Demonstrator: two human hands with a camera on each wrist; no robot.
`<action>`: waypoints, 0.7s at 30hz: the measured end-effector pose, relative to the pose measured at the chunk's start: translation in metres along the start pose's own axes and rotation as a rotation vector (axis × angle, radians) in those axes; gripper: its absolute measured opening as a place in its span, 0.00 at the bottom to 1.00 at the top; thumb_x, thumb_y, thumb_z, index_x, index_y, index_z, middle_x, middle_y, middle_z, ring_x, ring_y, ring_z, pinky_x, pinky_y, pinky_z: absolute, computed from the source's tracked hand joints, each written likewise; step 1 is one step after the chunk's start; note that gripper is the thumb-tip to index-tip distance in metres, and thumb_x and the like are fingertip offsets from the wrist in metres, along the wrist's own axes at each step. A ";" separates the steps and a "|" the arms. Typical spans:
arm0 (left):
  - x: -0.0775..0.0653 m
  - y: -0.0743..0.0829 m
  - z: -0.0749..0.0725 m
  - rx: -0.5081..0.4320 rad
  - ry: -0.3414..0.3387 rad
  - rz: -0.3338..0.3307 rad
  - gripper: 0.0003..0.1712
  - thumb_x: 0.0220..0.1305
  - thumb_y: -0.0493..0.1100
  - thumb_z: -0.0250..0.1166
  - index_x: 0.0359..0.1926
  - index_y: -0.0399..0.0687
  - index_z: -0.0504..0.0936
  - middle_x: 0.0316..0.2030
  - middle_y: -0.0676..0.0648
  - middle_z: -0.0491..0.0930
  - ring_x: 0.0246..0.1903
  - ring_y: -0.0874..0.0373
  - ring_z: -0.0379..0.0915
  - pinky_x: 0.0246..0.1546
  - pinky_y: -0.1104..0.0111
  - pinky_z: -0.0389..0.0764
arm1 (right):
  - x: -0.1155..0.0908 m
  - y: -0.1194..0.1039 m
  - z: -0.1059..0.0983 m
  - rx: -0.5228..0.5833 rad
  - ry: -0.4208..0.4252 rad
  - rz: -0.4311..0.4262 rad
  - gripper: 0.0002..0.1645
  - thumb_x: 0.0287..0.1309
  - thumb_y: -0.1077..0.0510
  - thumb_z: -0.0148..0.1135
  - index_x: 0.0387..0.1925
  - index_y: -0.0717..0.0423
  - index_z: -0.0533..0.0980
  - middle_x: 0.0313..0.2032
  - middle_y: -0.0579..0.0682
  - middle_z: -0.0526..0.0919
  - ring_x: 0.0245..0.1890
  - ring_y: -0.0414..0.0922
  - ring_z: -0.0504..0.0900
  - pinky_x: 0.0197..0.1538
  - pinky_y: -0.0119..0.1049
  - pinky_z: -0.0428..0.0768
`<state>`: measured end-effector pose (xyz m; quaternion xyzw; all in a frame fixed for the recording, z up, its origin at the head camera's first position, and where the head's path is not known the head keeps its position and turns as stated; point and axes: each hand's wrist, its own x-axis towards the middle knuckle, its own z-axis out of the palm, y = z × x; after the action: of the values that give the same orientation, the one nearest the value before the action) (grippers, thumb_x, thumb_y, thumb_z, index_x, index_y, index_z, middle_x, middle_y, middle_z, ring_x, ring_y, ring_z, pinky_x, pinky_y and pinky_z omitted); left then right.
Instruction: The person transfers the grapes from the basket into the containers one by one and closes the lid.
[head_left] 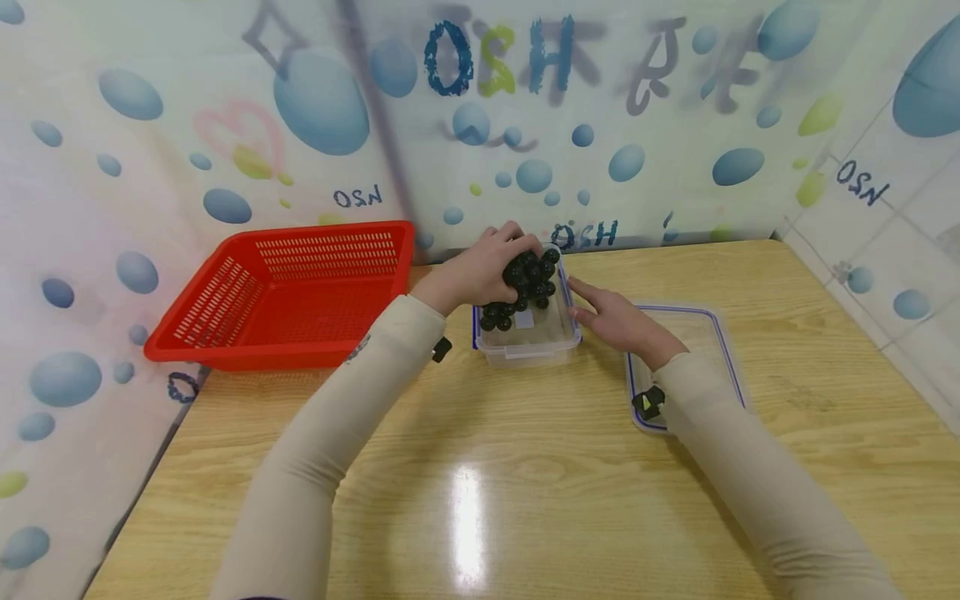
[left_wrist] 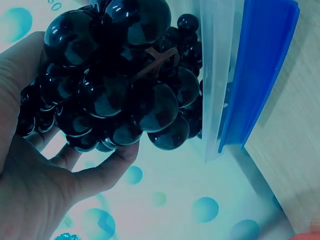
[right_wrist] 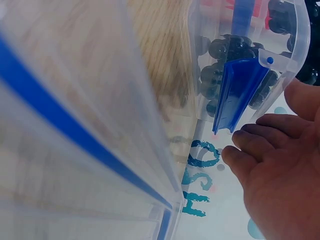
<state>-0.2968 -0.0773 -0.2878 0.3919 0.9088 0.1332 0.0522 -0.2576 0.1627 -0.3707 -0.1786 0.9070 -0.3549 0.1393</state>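
My left hand (head_left: 487,268) grips a bunch of glossy black grapes (head_left: 531,279) over the clear plastic container (head_left: 527,353). Close up in the left wrist view, the fingers curl round the bunch (left_wrist: 105,90), and a short brown stem (left_wrist: 157,62) pokes out. Grapes also show through the container wall in the right wrist view, behind a blue latch (right_wrist: 241,95). At the container's right side is my right hand (head_left: 617,320), its fingers fairly straight and the fingertips right at the rim. It holds nothing.
A red slotted plastic basket (head_left: 322,317) stands on the left of the wooden table (head_left: 420,500). The clear lid with a blue seal (head_left: 697,333) lies to the right, under the right forearm. A bubble-patterned sheet (head_left: 510,125) hangs behind the table.
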 end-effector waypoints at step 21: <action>0.009 0.002 0.020 0.004 -0.047 0.005 0.34 0.59 0.37 0.71 0.64 0.53 0.69 0.59 0.46 0.61 0.54 0.47 0.58 0.53 0.55 0.72 | -0.001 0.001 0.001 0.021 -0.001 -0.003 0.37 0.77 0.53 0.44 0.78 0.55 0.44 0.75 0.59 0.47 0.73 0.60 0.49 0.69 0.59 0.54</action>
<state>-0.2975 -0.0650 -0.3061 0.3973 0.9067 0.1221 0.0721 -0.2561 0.1632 -0.3713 -0.1787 0.9030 -0.3644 0.1410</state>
